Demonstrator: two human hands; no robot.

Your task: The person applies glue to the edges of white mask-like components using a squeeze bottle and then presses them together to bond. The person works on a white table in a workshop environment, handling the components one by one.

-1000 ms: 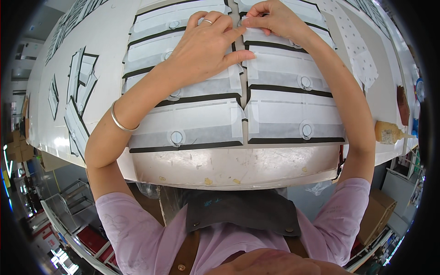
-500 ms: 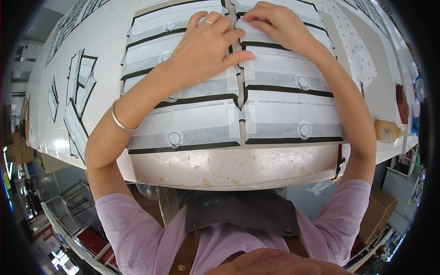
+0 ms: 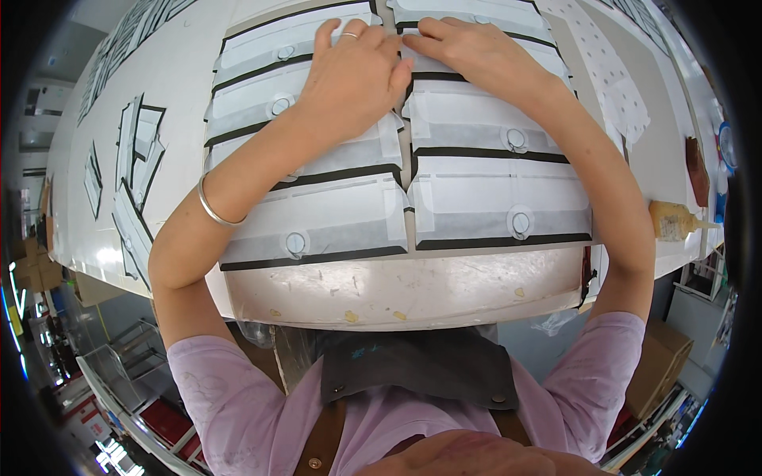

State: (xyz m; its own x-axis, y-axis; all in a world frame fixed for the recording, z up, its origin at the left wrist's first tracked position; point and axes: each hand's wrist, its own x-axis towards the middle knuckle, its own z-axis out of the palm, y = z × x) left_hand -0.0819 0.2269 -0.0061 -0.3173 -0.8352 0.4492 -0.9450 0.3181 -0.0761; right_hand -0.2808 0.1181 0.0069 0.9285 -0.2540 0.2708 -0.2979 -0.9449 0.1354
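Hands (image 3: 353, 86) over white panels (image 3: 468, 190), forearms (image 3: 252, 178) hiding some, yellowish bottle (image 3: 673, 220) at right

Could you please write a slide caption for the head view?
Left hand and right hand close together over two columns of black-edged white panels, a yellowish bottle lying at right.

Both elbows are bent and held wide, the left (image 3: 173, 274) near 9 o'clock, the right (image 3: 633, 254) near 3. The left forearm (image 3: 246, 186) is directed between 1 and 2 o'clock, the right forearm (image 3: 591, 151) towards 11. The left hand (image 3: 349, 79) is held back uppermost, fingers bent and parted; the right hand (image 3: 484, 59) is turned towards 10, its fingertips brought near the left's.
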